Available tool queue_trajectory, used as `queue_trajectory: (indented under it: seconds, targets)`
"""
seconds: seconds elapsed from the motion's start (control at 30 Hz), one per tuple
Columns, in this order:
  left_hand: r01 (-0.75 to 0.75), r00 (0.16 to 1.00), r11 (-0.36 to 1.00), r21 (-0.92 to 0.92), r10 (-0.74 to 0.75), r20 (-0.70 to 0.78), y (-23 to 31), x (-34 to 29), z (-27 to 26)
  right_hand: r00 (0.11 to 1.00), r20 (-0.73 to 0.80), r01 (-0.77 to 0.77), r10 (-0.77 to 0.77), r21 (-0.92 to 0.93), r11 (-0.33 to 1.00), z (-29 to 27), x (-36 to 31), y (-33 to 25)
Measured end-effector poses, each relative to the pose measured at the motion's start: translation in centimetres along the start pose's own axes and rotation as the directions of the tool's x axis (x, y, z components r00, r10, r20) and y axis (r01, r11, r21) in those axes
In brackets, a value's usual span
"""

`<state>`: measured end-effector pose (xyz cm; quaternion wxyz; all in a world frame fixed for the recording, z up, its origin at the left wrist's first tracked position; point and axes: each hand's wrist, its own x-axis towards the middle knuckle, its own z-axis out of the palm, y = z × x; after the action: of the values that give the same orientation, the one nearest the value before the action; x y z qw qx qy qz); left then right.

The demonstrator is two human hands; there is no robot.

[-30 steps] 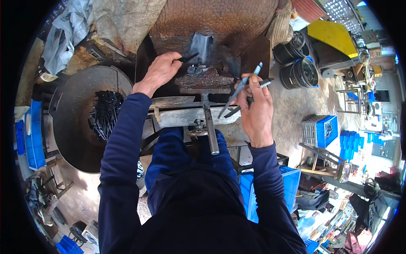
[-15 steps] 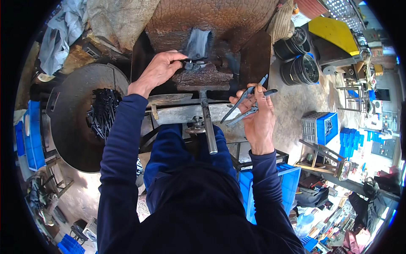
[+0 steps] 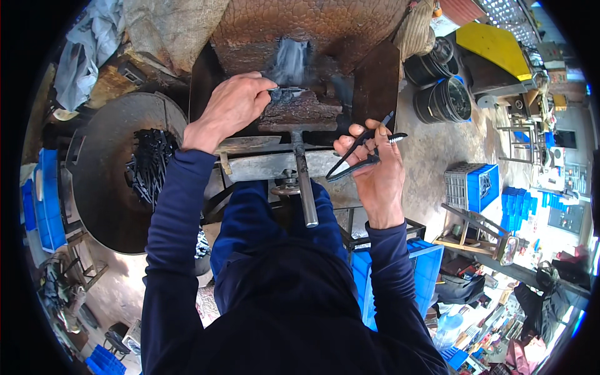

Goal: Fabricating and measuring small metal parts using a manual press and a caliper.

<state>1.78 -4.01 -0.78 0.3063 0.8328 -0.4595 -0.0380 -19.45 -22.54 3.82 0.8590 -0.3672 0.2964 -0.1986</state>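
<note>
Thumb and fingers pinched together, my left hand (image 3: 236, 103) is at the left end of a rough, rusty brown rest (image 3: 306, 115). It grips a slender dark metal piece (image 3: 289, 91), whose far side lies by a grey, streaked, blurred strip (image 3: 291, 57). My right hand (image 3: 380, 172) is raised to the right of the rest, palm up, fingers curled round slender dark metal plier halves (image 3: 359, 164). One end of these is toothed and sticks out past the fingers. Whether the halves are joined, I cannot tell.
To the left stands a large round metal pan (image 3: 103, 206) holding a heap of slender black metal pieces (image 3: 150, 164). A steel bar (image 3: 307, 200) juts toward me below the rest. Black buckets (image 3: 442, 102), a blue crate (image 3: 482, 187) and a blue bin (image 3: 428, 269) are at the right.
My left hand has shifted slightly left and down, its metal piece now lower against the rest. In my right hand the plier halves have turned, their lower ends now close together.
</note>
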Motion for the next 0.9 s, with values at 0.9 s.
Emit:
queue_trajectory:
  seconds: [0.9]
  targets:
    - [0.148, 0.894, 0.973, -0.177, -0.209, -0.398, 2.3, -9.8, -2.3, 0.656, 0.750, 0.745, -0.084, -0.625, 0.233, -3.0, -4.5, 3.6]
